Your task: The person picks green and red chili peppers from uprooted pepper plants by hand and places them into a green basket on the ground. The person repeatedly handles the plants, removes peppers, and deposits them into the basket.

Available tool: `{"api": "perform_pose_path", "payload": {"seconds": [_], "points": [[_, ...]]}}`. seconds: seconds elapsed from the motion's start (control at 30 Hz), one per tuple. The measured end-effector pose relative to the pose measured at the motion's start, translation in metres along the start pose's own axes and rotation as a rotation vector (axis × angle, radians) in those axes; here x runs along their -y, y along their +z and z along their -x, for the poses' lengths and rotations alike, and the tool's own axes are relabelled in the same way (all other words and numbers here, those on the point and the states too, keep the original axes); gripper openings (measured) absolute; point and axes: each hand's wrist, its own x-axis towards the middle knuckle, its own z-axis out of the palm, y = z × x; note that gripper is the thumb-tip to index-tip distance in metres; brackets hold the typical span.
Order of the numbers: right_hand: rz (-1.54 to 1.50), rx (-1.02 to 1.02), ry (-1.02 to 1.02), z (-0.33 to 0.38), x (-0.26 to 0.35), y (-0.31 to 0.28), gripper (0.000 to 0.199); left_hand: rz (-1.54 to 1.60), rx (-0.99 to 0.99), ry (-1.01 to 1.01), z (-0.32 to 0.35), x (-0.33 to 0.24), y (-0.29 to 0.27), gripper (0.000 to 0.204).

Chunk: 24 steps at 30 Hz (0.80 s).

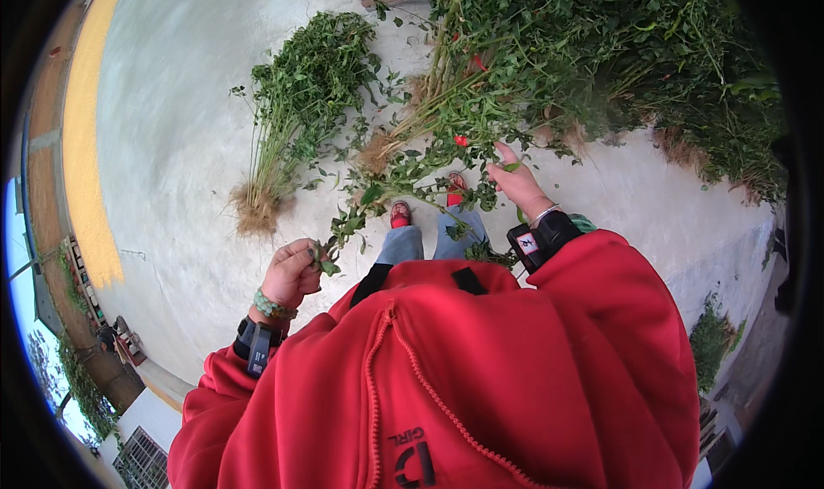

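My left hand (292, 274) is closed in a pinch on the leafy tip of a green plant (403, 180), left of my feet. Leafy stems of this plant stretch across in front of my legs toward my right hand (513, 182). My right hand is partly curled around the greenery at the plant's other side, with a small green leaf or pod (511, 167) by its fingers. Leaves partly hide that grip. Just left of my right hand shows a red pepper-like fruit (461, 140).
An uprooted bundle (296, 111) with bare roots lies on the pale concrete floor (180, 145) ahead left. A large heap of uprooted plants (635, 51) spreads ahead right. My feet in red footwear (401, 214) stand below the stems. A yellow strip (84, 145) runs along the left.
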Motion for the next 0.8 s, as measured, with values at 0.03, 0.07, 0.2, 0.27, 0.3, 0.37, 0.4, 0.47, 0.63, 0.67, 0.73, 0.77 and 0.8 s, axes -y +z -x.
{"api": "perform_pose_path", "payload": {"seconds": [0.03,0.07,0.2,0.27,0.3,0.37,0.4,0.47,0.63,0.67,0.73,0.77,0.8], "points": [[0.049,-0.007,0.076,-0.008,0.005,0.012,0.065,-0.024,-0.010,-0.003,0.008,0.003,-0.006,0.014],[0.041,0.044,0.089,-0.014,0.010,0.021,0.061,-0.034,0.012,0.008,0.015,0.005,-0.012,0.014],[0.069,0.179,0.105,-0.033,0.025,0.061,0.037,-0.143,-0.088,0.010,0.036,0.016,-0.034,0.016],[0.062,0.210,0.049,-0.038,0.027,0.079,0.028,-0.120,-0.049,0.088,0.042,0.021,-0.046,0.017],[0.041,0.219,0.004,-0.039,0.026,0.090,0.024,-0.091,-0.011,0.132,0.044,0.023,-0.053,0.026],[-0.001,0.222,-0.070,-0.036,0.026,0.106,0.016,-0.018,0.002,0.335,0.041,0.035,-0.062,0.052],[0.029,0.203,-0.237,-0.032,0.026,0.115,0.015,0.020,-0.013,0.417,0.038,0.041,-0.068,0.066],[0.230,0.211,-0.285,-0.023,0.031,0.127,0.020,-0.211,-0.018,0.435,0.017,0.052,-0.081,0.101],[0.314,0.224,-0.504,0.011,0.050,0.170,0.022,-1.232,-0.254,0.585,-0.073,0.095,-0.082,0.122],[0.175,0.217,-0.508,0.022,0.052,0.180,0.019,-1.208,-0.264,0.750,-0.097,0.099,-0.080,0.110],[0.431,0.397,-0.603,0.032,0.058,0.184,0.028,-0.980,-0.133,0.354,-0.137,0.099,-0.076,0.077],[0.527,0.387,-0.677,0.039,0.061,0.188,0.031,-0.389,0.020,0.204,-0.146,0.099,-0.074,0.050],[0.622,0.364,-0.756,0.045,0.065,0.193,0.035,0.314,0.085,-0.055,-0.155,0.098,-0.071,0.028]]}}
